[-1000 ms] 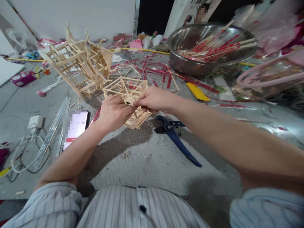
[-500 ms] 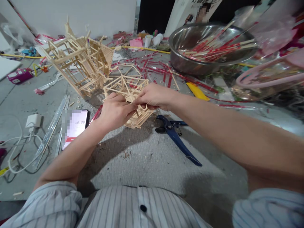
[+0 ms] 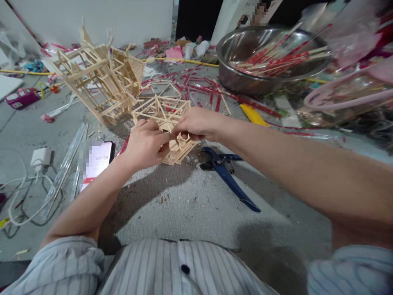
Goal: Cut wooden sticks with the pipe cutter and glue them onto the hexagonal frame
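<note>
A small hexagonal frame of thin wooden sticks [image 3: 159, 110] is held over the grey floor in front of me. My left hand [image 3: 144, 144] grips its near left side, fingers curled round the sticks. My right hand [image 3: 196, 123] pinches the frame's near edge, thumb and fingers pressed together on a stick. The fingertips of both hands almost meet. A larger wooden stick structure [image 3: 98, 84] stands tilted just behind and to the left.
Blue cutting pliers [image 3: 225, 174] lie on the floor under my right forearm. A phone [image 3: 96, 164] showing a timer lies left, beside a white charger [image 3: 39, 157] and cables. A steel bowl [image 3: 242, 69] of red-wrapped sticks and a yellow knife [image 3: 253, 114] sit behind.
Both hands and the small frame stayed nearly in place, with my fingers shifting slightly on the sticks. The phone timer went from 00:38 to 00:39. The view tilted a little.
</note>
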Tool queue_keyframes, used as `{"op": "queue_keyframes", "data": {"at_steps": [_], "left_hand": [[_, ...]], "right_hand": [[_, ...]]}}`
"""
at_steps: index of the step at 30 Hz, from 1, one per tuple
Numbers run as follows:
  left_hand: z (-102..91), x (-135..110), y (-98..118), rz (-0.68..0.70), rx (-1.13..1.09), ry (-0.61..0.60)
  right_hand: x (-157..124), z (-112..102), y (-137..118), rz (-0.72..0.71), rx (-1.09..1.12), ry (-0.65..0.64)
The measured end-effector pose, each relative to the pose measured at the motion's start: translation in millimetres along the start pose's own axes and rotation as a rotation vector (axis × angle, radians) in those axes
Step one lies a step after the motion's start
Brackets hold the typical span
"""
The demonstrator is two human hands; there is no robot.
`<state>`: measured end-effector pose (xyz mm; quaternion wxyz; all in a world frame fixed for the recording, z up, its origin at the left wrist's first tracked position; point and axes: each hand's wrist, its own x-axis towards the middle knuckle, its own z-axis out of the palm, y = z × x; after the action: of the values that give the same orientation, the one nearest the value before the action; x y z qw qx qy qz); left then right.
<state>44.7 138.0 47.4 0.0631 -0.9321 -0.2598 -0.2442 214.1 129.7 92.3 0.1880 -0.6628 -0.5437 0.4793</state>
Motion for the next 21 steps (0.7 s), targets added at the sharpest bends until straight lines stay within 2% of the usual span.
{"op": "queue_keyframes", "data": {"at_steps": [4,21], "left_hand": [[-1.3,-0.9,1.0,0.043,0.023,0.018],[-3.0,-1.9,1.4,0.082,0.035,-0.065]], "right_hand": [[2.4,2.6,-1.5,0.037,-0.038,0.028],[-0.6,6.2,4.6,-0.042,-0.001,0.098]]}}
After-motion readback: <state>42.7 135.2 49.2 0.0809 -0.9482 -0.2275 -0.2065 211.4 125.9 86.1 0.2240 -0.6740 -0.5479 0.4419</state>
